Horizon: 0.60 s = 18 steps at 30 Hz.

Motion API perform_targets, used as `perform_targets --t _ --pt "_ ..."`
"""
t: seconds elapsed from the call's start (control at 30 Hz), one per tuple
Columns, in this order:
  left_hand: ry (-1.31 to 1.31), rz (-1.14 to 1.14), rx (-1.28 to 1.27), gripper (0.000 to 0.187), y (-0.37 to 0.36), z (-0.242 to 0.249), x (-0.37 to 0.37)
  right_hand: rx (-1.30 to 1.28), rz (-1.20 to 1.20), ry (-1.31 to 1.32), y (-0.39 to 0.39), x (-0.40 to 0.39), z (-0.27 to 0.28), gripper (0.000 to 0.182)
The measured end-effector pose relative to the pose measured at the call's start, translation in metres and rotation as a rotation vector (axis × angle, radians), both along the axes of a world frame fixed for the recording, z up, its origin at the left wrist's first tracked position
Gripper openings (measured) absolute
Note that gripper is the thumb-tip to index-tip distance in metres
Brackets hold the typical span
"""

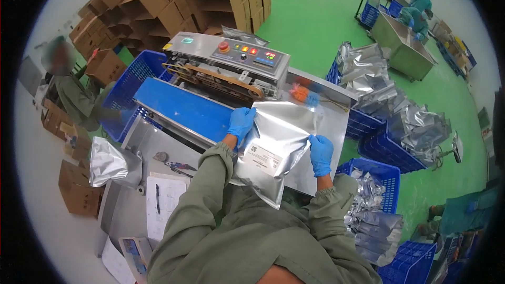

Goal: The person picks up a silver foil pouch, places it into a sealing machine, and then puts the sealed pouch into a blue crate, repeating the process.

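A silver foil bag (276,142) with a white printed label (262,159) hangs between my two blue-gloved hands, in front of my body. My left hand (241,124) pinches its upper left edge. On the other side, my right hand (320,155) grips the bag's right edge. Just beyond the bag stands a band sealing machine (231,55) with lit buttons and a red stop knob. Its blue conveyor belt (181,108) runs to the left of my left hand.
Blue crates (390,144) of foil bags stack up on the right. Paper sheets (164,200), a pen and scissors (181,167) lie on the metal table at left. Another foil bag (113,162) sits there. Cardboard boxes (218,2) fill the back; a co-worker (76,92) is at left.
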<state>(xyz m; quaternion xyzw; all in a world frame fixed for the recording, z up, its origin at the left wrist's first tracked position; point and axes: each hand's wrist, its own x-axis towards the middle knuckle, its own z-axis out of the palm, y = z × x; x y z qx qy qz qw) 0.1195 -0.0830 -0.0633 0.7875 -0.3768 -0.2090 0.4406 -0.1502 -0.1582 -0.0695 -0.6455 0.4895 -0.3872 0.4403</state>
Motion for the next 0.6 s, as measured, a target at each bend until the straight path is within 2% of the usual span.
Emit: perform_targets --t 0.07,0.13,0.2,0.27,0.33,0.47,0.6 --pt "0.009 0.016 -0.033 0.038 -0.006 -0.013 0.009 -0.067 0.024 -0.012 -0.006 0.007 0.003 0.028" --pt "0.025 0.035 -0.053 0.039 -0.005 -0.013 0.017 -0.044 0.026 0.014 -0.009 0.013 0.012 0.029" --pt "0.04 0.049 -0.038 0.04 -0.001 -0.011 0.024 -0.044 0.152 0.128 -0.016 0.018 0.01 0.029" --pt "-0.032 0.052 0.019 0.035 0.005 -0.006 0.032 0.0 0.192 0.135 -0.018 0.023 0.009 0.029" --pt "0.023 0.062 -0.015 0.035 0.007 -0.014 0.045 0.045 0.238 0.144 -0.019 0.03 0.008 0.03" --pt "-0.02 0.06 0.012 0.039 0.013 -0.012 0.061 0.142 0.306 0.07 -0.021 0.05 -0.007 0.03" --pt "-0.012 0.078 0.05 0.037 0.021 -0.014 0.087 0.264 0.344 -0.008 -0.01 0.073 0.002 0.029"
